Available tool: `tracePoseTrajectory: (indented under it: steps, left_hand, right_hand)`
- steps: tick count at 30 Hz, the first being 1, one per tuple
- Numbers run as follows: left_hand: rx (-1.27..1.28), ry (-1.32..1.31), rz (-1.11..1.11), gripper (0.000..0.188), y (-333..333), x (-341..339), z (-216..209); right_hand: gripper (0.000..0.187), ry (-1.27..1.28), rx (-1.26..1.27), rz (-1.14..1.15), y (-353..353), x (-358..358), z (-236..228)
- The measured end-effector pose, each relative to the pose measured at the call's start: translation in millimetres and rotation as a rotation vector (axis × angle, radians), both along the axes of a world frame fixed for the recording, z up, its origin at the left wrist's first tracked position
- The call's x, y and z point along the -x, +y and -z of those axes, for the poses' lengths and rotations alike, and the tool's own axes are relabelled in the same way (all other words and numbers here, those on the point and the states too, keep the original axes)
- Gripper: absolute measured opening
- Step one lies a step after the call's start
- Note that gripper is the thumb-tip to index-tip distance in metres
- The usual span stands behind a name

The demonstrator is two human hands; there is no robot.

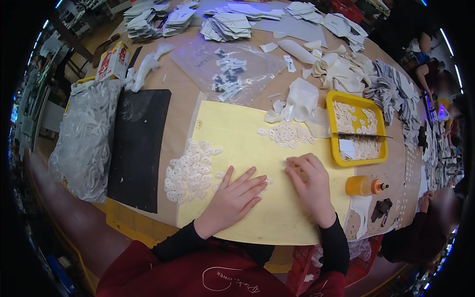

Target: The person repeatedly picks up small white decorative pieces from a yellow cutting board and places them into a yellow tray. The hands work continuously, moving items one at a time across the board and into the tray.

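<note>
A yellow sheet (pixel 277 218) lies on the table before me. My left hand (pixel 232 198) rests on it palm down, fingers spread, with a few small off-white oval pieces at its fingertips. Beside it is a loose heap of such cut-out ovals (pixel 188 173), each with small openings. My right hand (pixel 311 185) is closed in a pinch near the sheet's middle, with one small oval piece (pixel 285 163) at its thumb and fingertips. Farther up the sheet lies a second, flatter group of ovals (pixel 289 134).
On the right stand a yellow tray (pixel 330 123) of ovals and an orange bottle (pixel 358 186). A black mat (pixel 138 153) and plastic-wrapped bundle (pixel 86 141) lie left. Behind are a clear bag (pixel 193 62) and stacked pieces (pixel 227 27). A person (pixel 420 222) is at right.
</note>
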State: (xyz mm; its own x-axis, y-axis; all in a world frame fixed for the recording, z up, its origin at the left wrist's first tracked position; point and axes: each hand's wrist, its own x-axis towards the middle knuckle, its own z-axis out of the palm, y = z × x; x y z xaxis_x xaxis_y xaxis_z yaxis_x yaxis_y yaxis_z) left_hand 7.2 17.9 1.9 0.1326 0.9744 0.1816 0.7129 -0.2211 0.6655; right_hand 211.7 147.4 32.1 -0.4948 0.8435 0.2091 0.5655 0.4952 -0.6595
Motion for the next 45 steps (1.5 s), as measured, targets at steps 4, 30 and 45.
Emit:
tracePoseTrajectory:
  steps: [4, 30, 45]
  left_hand:
    - [0.013, 0.060, 0.070, 0.027, -1, 0, 2]
    - [-0.004, 0.089, -0.045, 0.038, 3, -4, 0]
    - [-0.018, -0.182, -0.055, 0.036, -4, 2, -6]
  right_hand:
    - [0.016, -0.102, -0.089, -0.055, 10, -5, 4]
    - [0.021, 0.018, 0.081, -0.102, 6, -5, 1]
    - [0.040, -0.155, -0.212, -0.069, 18, -12, 16]
